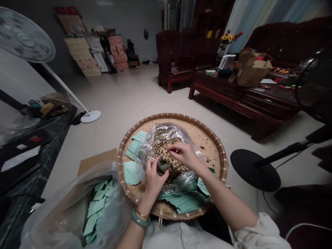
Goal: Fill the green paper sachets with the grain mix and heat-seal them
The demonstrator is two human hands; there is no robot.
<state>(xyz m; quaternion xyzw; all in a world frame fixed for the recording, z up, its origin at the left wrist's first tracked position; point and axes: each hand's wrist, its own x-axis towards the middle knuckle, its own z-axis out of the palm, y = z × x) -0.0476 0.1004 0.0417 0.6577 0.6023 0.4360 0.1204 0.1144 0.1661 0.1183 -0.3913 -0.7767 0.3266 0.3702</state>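
Observation:
My left hand (pixel 153 175) has its thumb and fingers closed round a small dark green pouch (pixel 163 167), whose mouth seems to gape upward. Just right of it, my right hand (pixel 183 154) is in a pinch over a heap of brown and pale dried bits (pixel 162 149); what its fingertips hold, if anything, is too small to name. The heap lies in an open clear plastic bag (pixel 146 143) on a round woven bamboo tray (pixel 216 145). Pale green packets (pixel 131 173) lie along the tray's left side, and more green packets (pixel 185 200) are fanned out at its near edge.
A large clear bag (pixel 62 204) at the left holds many green packets (pixel 97 204). Beside it lies a cardboard piece (pixel 97 160). A white fan (pixel 90 116) stands left, a black fan base (pixel 255 169) right. A dark wooden table (pixel 233 91) is farther back.

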